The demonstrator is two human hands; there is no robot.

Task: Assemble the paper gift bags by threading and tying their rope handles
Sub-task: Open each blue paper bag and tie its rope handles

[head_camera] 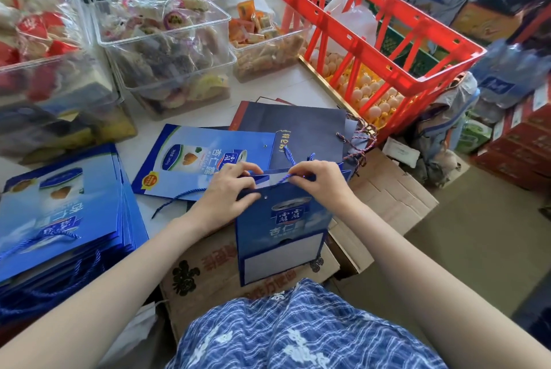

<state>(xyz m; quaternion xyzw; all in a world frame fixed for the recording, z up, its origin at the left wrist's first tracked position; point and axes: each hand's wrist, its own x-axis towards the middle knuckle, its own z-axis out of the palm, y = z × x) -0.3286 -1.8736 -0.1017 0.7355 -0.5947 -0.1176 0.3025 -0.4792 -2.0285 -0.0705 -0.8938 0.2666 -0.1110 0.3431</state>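
Observation:
A blue paper gift bag stands upright in front of me on a cardboard box, its mouth open. My left hand grips the bag's top edge, thumb beside a metal eyelet. My right hand pinches a blue twisted rope at the bag's mouth. The rope's other part trails left over the table to a loose end. A second rope piece sticks up behind the hands.
A stack of flat blue bags with rope handles lies at left. One flat blue bag and dark navy bags lie ahead. Clear snack bins stand behind. A red crate over eggs sits at right; cardboard boxes below.

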